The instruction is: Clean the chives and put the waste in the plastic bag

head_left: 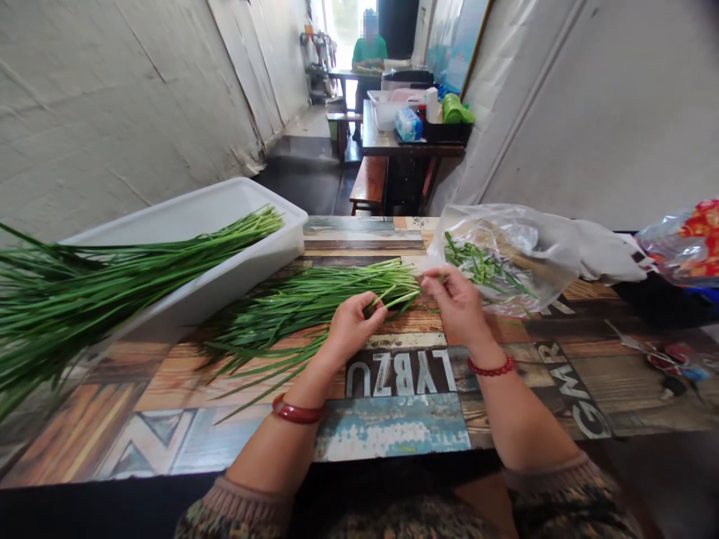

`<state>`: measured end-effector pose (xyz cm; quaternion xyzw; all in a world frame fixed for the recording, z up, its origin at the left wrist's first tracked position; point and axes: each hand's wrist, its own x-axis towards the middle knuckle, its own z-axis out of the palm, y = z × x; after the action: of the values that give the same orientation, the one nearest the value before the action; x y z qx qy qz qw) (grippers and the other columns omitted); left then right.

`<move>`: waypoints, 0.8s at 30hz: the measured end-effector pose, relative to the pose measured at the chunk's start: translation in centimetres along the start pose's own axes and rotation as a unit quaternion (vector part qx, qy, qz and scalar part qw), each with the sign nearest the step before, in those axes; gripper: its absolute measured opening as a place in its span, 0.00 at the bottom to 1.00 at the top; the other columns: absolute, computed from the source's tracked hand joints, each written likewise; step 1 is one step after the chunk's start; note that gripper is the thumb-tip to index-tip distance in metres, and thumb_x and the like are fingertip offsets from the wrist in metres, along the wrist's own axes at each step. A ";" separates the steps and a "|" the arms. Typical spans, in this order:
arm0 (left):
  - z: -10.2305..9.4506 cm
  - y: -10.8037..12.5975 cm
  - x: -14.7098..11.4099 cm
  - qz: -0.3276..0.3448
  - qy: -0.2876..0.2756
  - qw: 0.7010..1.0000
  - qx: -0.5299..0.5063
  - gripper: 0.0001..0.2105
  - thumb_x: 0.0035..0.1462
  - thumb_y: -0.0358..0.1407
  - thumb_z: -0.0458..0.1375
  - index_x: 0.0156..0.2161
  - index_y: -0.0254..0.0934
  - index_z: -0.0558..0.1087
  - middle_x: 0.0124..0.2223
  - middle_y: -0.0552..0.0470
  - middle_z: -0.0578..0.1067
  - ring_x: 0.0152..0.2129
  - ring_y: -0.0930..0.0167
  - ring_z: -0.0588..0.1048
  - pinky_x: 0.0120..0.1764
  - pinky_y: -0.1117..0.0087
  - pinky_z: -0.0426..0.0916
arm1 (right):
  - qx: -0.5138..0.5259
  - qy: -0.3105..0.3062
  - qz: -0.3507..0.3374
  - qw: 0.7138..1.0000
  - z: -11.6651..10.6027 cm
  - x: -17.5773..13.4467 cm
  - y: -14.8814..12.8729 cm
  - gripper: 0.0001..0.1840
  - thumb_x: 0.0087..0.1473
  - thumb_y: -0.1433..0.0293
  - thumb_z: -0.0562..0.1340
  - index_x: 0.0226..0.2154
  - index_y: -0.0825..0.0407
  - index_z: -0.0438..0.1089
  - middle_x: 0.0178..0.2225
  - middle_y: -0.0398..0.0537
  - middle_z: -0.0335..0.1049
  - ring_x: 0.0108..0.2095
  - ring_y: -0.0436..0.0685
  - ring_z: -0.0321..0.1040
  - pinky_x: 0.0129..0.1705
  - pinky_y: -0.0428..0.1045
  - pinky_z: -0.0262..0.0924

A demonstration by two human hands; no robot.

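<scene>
My left hand (pixel 356 322) is closed around a few garlic chives, their pale stem ends pointing right and their green leaves trailing left over the table. My right hand (pixel 457 299) is pinched just right of those stem ends; what its fingertips hold, if anything, is too small to make out. Behind my left hand lies a loose pile of garlic chives (pixel 292 299) on the tabletop. To the right, a clear plastic bag (pixel 553 262) lies with its mouth toward my right hand and has green and pale scraps (pixel 480 262) in it.
At the left a white plastic tub (pixel 225 198) holds a large bunch of garlic chives (pixel 140 262), leaves hanging over its side. Wood-print table (pixel 393 434) beneath. A red patterned bag (pixel 699 236) sits far right. Farther back stand a bench (pixel 369 182), a loaded table (pixel 387 141) and a seated person (pixel 369 51).
</scene>
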<state>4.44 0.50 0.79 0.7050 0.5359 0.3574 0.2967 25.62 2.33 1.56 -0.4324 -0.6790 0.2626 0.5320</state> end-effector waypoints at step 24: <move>-0.9 0.9 0.0 0.001 -0.009 0.996 -0.089 0.10 0.54 0.38 0.57 0.26 0.34 0.69 0.25 0.57 0.66 0.25 0.75 0.63 0.31 0.74 0.58 | 0.104 0.017 0.146 0.984 1.1 -0.2 1.1 0.15 0.54 0.57 0.63 0.26 0.52 0.68 0.23 0.39 0.63 0.26 0.49 0.59 0.30 0.46 0.56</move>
<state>4.24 0.27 2.04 0.6793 0.4991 0.3975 0.3625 24.88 2.85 0.22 -0.4735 -0.5687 0.3995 0.5412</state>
